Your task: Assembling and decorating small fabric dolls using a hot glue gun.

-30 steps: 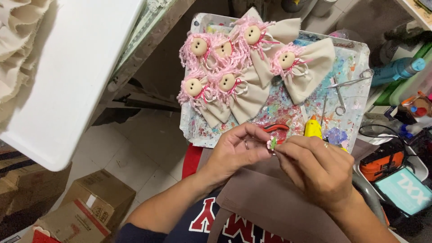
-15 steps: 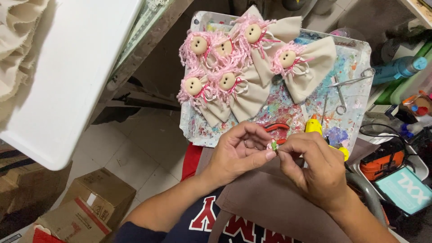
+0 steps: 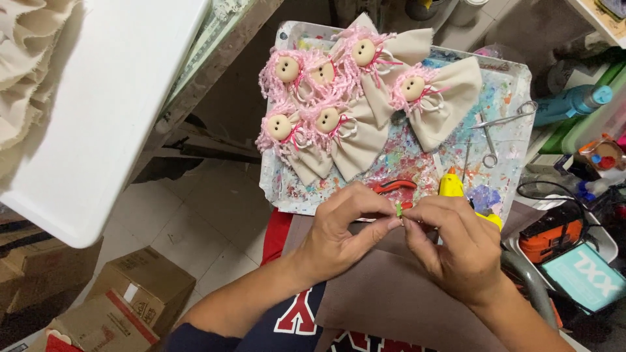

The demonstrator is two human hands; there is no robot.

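Note:
My left hand [image 3: 342, 231] and my right hand [image 3: 456, 244] meet over my lap, fingertips pinched together on a tiny green piece [image 3: 399, 210]. Both hands grip it, thumbs and forefingers closed. Under them lies a brown cloth [image 3: 391, 300] on my lap. Just beyond the hands is a paint-spattered tray [image 3: 508, 91] carrying several small dolls [image 3: 352, 104] with pink yarn hair, round wooden faces and beige fabric bodies. A yellow glue gun [image 3: 451, 184] and red-handled pliers [image 3: 393, 186] lie at the tray's near edge, right behind my fingers.
Steel scissors [image 3: 499, 127] rest on the tray's right side. A white table [image 3: 98, 98] stands at left with beige fabric [image 3: 26, 58] on it. Cardboard boxes [image 3: 117, 300] sit on the tiled floor. Bottles, an orange tool and a teal packet [image 3: 587, 277] crowd the right.
Both hands have shifted slightly together and the fingertips have closed tighter around the small green piece. The dolls and tools on the tray have not moved.

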